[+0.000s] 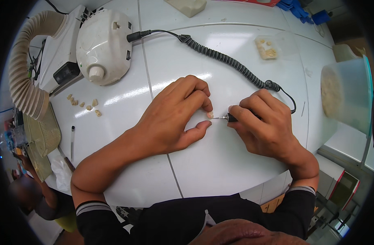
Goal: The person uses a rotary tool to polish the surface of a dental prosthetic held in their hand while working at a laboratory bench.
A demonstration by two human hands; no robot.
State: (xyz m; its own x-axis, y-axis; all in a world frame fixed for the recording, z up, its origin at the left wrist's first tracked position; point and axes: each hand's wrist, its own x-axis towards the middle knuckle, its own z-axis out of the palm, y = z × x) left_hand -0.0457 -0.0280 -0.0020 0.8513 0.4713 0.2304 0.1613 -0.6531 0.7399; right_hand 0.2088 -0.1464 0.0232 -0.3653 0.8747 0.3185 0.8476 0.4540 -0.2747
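Between the fingers of my left hand (pixel 170 110) is a small cream, tooth-like piece (pixel 210 114), gripped near the fingertips. My right hand (pixel 265 120) is closed around a black rotary handpiece (pixel 232 118), whose body is mostly hidden by the fingers. Its thin metal bur (pixel 219 118) points left and reaches the piece, seemingly touching it. From behind the right hand a black coiled cord (pixel 223 58) runs up and left to a white motor control box (pixel 104 49) with a round knob. Both hands are low over the white table (pixel 211 175).
Several loose tooth-like pieces (pixel 89 108) and a pen (pixel 72 143) lie at left, below a ribbed hose (pixel 20 61). A small clear box (pixel 266 50) holds more pieces. A large clear tub (pixel 344 96) stands right. Another person (pixel 30 192) is at lower left, beside woven baskets (pixel 44 132).
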